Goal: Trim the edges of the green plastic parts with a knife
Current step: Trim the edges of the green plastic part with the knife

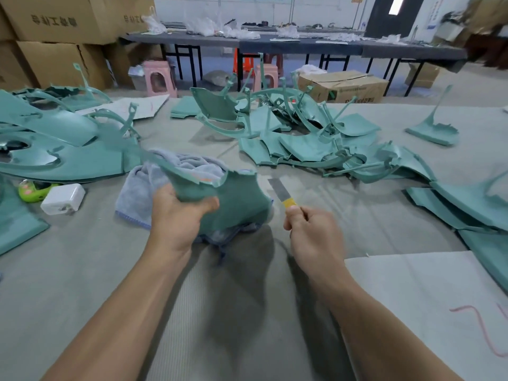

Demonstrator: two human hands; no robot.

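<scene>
The left hand [177, 215] has its grip closed on a green plastic part [236, 200], thumb pressed over the part's near face and fingers curled behind it, holding it up above a grey towel [178, 166] that lies bunched on the surface [110, 270]. The part's far edge is ragged and blurred. Just right of it, apart from the part, the right hand [313, 235] has its grip wrapped tight round the yellow handle of a knife [280, 192], the flat blade pointing far and slightly left.

Left of the towel sit a white power adapter [63, 198] and a small bright green object [33, 191]. More green parts are spread at far left [55, 144], heaped in a pile [302, 133] far of the knife, and stacked along the right edge [467, 204]. A white sheet with red marks [439, 298] lies at near right. Cardboard boxes [68, 17] stand at far left, beyond the surface.
</scene>
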